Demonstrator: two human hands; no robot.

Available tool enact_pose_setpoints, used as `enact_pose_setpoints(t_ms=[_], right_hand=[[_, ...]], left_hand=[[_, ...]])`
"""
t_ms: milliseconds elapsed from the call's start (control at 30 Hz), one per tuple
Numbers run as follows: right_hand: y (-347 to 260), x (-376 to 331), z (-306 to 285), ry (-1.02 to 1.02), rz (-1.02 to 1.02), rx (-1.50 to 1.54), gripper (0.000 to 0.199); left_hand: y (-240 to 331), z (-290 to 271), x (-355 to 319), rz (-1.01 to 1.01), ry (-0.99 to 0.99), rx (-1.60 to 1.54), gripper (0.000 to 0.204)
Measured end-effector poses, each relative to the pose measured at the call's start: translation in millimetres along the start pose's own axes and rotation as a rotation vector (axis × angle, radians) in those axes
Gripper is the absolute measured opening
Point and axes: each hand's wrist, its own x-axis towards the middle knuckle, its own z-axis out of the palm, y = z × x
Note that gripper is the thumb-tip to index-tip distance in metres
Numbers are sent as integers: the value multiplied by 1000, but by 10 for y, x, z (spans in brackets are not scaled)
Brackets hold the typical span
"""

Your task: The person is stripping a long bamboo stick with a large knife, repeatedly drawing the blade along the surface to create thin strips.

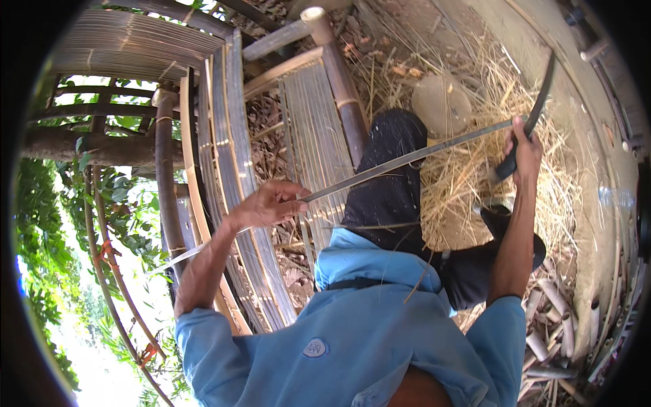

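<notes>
While I watch from the head view, both hands work one long bamboo strip (pixel 407 157) with a curved knife (pixel 532 112).

My left hand (pixel 271 202) pinches the strip's near end; my right hand (pixel 522 152) is closed round the knife's dark handle at the strip's far end. Shavings (pixel 475 183) heaped below the strip suggest, I judge, that shaving is well under way; stacked slats (pixel 230 169) lie left of it, cut bamboo tubes (pixel 553 325) lower right. No packages, labels or signs show beyond a small round badge (pixel 314 348) on my blue shirt.
</notes>
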Motion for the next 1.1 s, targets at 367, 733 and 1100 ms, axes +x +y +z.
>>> enact_pose_setpoints(t_ms=[367, 733, 1100], right_hand=[[598, -554, 195, -196, -15, -449, 27], [473, -650, 573, -340, -47, -412, 19], [508, -678, 488, -319, -49, -435, 20]], left_hand=[[90, 146, -513, -143, 792, -74, 46], [-1190, 1339, -399, -224, 1091, -401, 55], [-1261, 1187, 16, -221, 1084, -409, 56]])
